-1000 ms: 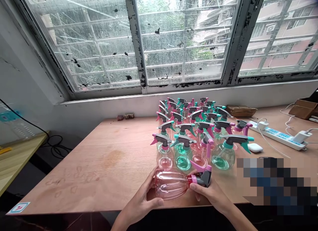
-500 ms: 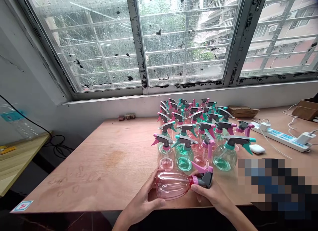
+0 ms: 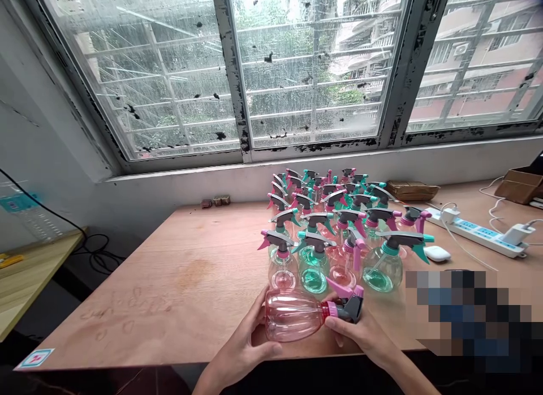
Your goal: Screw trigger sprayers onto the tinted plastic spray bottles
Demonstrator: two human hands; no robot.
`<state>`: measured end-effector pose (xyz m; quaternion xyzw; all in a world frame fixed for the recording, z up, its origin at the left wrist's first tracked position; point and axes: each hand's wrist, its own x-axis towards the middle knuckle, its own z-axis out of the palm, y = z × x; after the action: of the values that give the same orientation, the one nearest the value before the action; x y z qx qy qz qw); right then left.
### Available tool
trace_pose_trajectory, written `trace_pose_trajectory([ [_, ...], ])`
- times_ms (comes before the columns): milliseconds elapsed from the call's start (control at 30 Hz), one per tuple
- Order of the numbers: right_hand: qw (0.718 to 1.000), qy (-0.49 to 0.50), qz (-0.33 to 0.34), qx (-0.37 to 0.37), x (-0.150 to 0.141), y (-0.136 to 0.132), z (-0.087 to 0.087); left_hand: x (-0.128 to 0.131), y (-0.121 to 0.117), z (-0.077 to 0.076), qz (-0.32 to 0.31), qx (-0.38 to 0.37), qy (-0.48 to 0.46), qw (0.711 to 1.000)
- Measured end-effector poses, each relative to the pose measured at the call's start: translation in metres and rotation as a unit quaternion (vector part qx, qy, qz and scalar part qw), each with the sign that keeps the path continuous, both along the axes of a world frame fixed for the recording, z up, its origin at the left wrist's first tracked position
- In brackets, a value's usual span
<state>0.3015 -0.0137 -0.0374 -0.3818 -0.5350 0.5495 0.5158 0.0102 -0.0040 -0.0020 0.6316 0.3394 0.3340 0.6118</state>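
Between my two hands lies a clear pink spray bottle (image 3: 293, 316), held sideways above the table's front edge. Its pink collar and dark grey head with a pink trigger point right. My left hand (image 3: 250, 338) is closed around the bottle's base end. At the neck, my right hand (image 3: 360, 333) grips with the thumb in front and the fingers partly hidden behind. Just beyond stand several upright spray bottles in rows, among them a pink one (image 3: 283, 270), a green one (image 3: 314, 273) and another green one (image 3: 383, 270) at the right.
The wooden table (image 3: 169, 282) runs back to a window wall. At the right are a power strip (image 3: 479, 234) with cables, a white mouse-like object (image 3: 436, 253), a brown packet (image 3: 413, 190) and a cardboard box (image 3: 520, 185). Small brown blocks (image 3: 221, 200) sit at the back.
The camera view has shifted very slightly. Both hands hold the pink spray bottle in nearly the same pose, and the standing bottles have stayed put.
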Motion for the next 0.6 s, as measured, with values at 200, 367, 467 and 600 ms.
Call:
trace_pose_trajectory([
  [200,1.0,0.011,0.001,0.004,0.001,-0.0005,0.0025,0.0007,-0.0007,-0.0006,-0.006,0.02,0.003,1.0],
  [367,1.0,0.011,0.002,0.001,-0.0001,-0.0003,0.0067,0.0009,-0.001,-0.0031,-0.012,0.006,-0.01,1.0],
  [467,1.0,0.012,0.004,0.004,-0.0008,-0.0004,0.0066,-0.0006,0.0008,-0.0037,-0.014,-0.007,-0.036,0.999],
  [600,1.0,0.001,0.004,0.006,-0.0004,-0.0003,0.0034,-0.002,0.0033,-0.003,-0.028,-0.005,-0.036,0.999],
])
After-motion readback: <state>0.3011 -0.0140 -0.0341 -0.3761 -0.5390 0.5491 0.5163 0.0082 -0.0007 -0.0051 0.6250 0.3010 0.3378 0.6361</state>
